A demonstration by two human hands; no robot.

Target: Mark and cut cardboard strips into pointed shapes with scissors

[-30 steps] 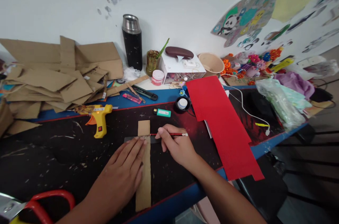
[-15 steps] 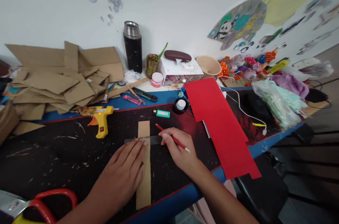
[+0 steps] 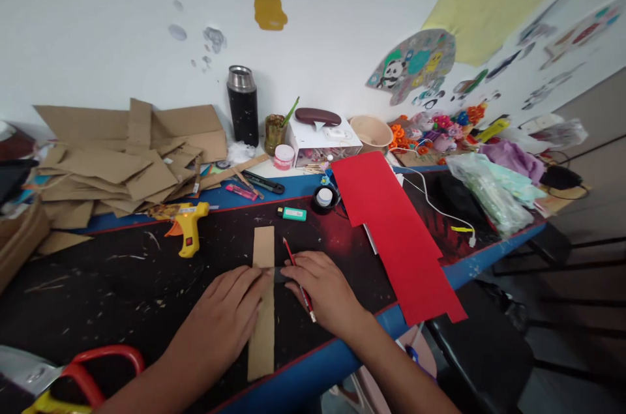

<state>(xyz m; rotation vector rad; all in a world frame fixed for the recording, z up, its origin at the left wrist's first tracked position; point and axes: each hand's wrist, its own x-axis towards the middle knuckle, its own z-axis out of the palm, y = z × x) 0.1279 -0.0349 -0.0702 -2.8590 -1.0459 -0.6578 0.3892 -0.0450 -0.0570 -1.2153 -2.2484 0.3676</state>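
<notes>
A narrow brown cardboard strip (image 3: 261,349) lies lengthwise in front of me on the dark table mat. Across it rests a clear ruler (image 3: 278,275), mostly covered by my fingers. My left hand (image 3: 222,313) holds the ruler down on the strip, its fingers close together and hiding the ruler's left part. In my right hand (image 3: 323,287) a red pencil (image 3: 306,300) is gripped, its tip pointing up and away, off the cardboard. Fingertips of that same hand touch the ruler's right side.
Left of the strip are a yellow glue gun (image 3: 188,228) and red-handled scissors (image 3: 83,375). Cardboard scraps (image 3: 112,166) are piled behind. Beyond the strip lies a green lighter (image 3: 293,214). Red corrugated sheet (image 3: 391,225) covers the right side; a black flask (image 3: 243,107) stands by the wall.
My right hand has shifted down and inward along the ruler, and the pencil now stands steeper. The ruler sits slightly lower on the strip. My left fingers have drawn in closer around it.
</notes>
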